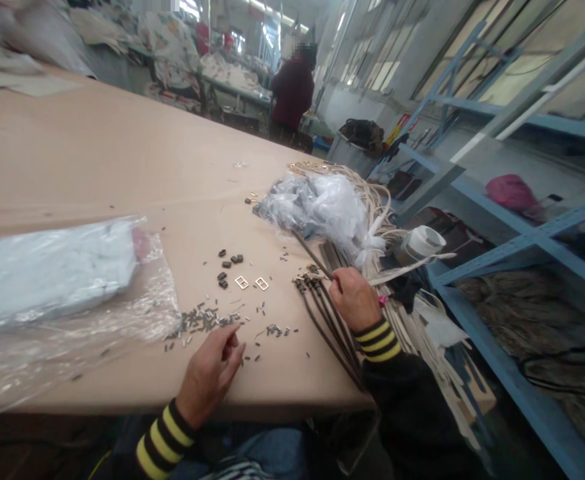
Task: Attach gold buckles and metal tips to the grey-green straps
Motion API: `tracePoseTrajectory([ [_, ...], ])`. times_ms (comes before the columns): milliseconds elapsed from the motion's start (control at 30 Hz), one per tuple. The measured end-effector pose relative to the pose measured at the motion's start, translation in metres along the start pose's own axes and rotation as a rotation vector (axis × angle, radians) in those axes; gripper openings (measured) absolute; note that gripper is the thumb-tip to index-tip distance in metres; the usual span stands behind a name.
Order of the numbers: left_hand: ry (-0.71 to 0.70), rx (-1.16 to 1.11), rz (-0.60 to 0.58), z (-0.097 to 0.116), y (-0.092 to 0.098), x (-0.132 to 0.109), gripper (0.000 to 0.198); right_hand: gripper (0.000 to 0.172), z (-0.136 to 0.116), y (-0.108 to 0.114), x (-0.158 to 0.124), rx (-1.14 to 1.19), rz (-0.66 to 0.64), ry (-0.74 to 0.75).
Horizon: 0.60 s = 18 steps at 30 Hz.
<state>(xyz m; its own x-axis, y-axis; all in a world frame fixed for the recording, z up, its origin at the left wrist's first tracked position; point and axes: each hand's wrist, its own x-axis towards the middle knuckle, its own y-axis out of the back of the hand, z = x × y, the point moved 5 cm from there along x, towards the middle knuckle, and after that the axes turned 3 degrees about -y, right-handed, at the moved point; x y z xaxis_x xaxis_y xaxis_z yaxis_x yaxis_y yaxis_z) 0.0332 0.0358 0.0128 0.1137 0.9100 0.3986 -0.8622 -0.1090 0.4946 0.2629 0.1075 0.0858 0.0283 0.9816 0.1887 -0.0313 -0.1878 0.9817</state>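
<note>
My right hand is closed around a thin dark strap, whose free length points up and to the left. Under and beside that hand lie several dark straps with metal fittings at their far ends, running to the table's front edge. My left hand is at the front of the table, fingers loosely curled, thumb and forefinger apart, with nothing visible between them. Just beyond it is a scattered heap of small dark and silvery metal pieces. Two rectangular buckles and several dark loops lie farther off.
A clear plastic bag with a pale bundle covers the left of the table. Crumpled plastic bags and beige cords lie at the right, near a white roll. Blue shelving stands right; a person is beyond.
</note>
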Motion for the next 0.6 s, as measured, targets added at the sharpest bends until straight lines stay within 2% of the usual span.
tracePoseTrajectory([
  [67, 0.294, -0.262, 0.013, -0.006, 0.003, 0.0, 0.03, 0.018, -0.03, 0.008, -0.032, 0.063, 0.038, 0.247],
  [133, 0.563, -0.568, 0.056, -0.011, 0.003, -0.003, 0.04, 0.017, -0.058, 0.003, -0.065, 0.122, 0.0, 0.427],
  [233, 0.766, -0.81, 0.111, -0.014, 0.006, -0.011, 0.036, 0.018, -0.083, -0.012, -0.102, 0.232, -0.076, 0.519],
  [333, 0.779, -0.895, 0.14, -0.015, 0.011, -0.019, 0.023, 0.018, -0.09, -0.021, -0.116, 0.359, -0.143, 0.488],
  [400, 0.746, -0.943, 0.099, -0.012, 0.012, -0.024, 0.02, 0.014, -0.092, -0.022, -0.118, 0.487, -0.23, 0.456],
  [533, 0.663, -0.953, -0.188, 0.006, 0.0, -0.034, 0.025, 0.011, -0.101, -0.026, -0.117, 0.866, -0.559, 0.319],
  [600, 0.624, -0.902, -0.272, 0.012, -0.004, -0.038, 0.028, 0.013, -0.108, -0.032, -0.119, 1.088, -0.757, 0.204],
])
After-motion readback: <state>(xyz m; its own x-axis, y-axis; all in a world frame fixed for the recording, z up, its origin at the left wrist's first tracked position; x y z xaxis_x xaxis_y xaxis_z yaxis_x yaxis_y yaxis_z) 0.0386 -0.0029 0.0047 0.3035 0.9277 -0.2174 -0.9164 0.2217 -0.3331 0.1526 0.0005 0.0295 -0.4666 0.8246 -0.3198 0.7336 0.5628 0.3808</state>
